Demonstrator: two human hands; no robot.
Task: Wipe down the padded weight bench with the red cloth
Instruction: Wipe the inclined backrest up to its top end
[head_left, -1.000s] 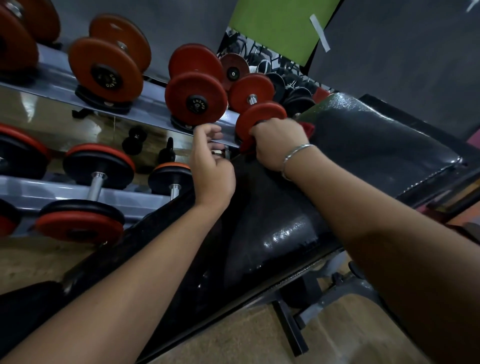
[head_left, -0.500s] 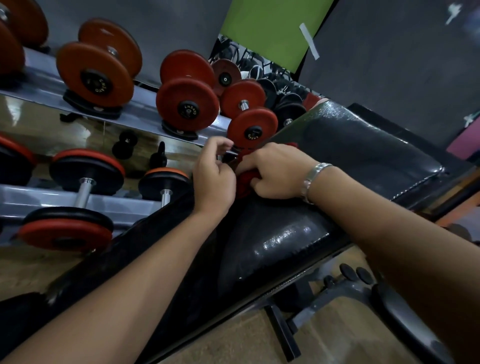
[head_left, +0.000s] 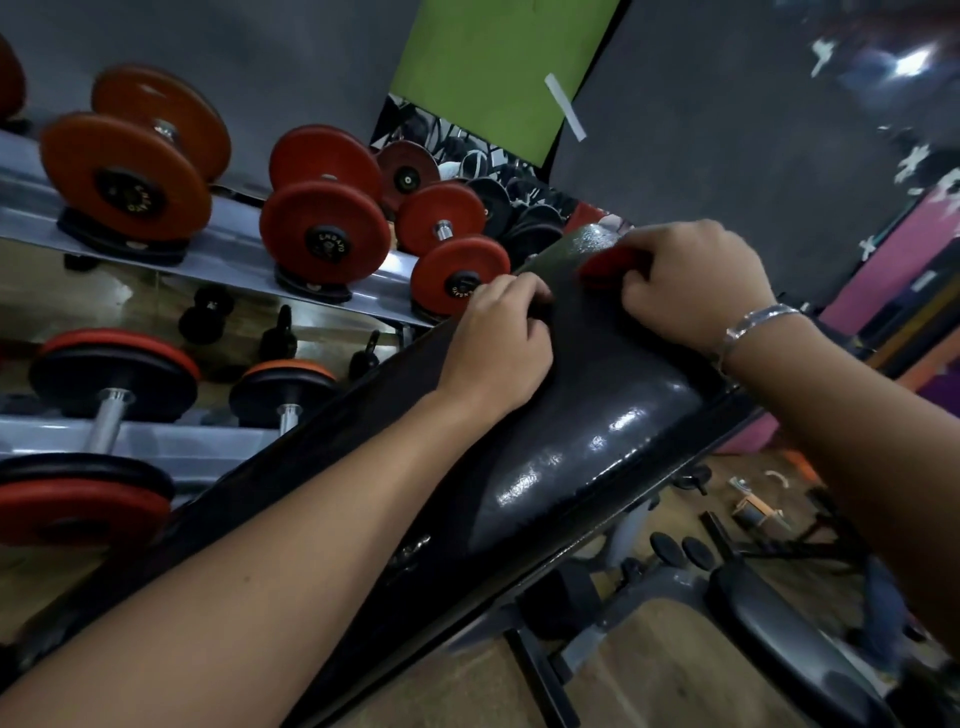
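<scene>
The black padded weight bench (head_left: 587, 441) runs diagonally from the lower left to the upper middle, its surface shiny. My right hand (head_left: 691, 283) presses the bunched red cloth (head_left: 608, 266) onto the pad near its far end; only a small part of the cloth shows under my fingers. My left hand (head_left: 498, 343) rests on the pad's left edge, fingers curled over the side of the padding, a hand's width to the left of the cloth. A metal bracelet sits on my right wrist.
A two-tier dumbbell rack (head_left: 218, 265) with several red and black dumbbells stands close along the bench's left side. The bench's grey frame (head_left: 587, 639) and another black pad (head_left: 789, 639) lie at the lower right on the wooden floor. Grey and green wall panels stand behind.
My right hand has slid the red cloth from beside my left hand up the pad toward its far end. My left hand stays gripping the pad's edge. The view has shifted right.
</scene>
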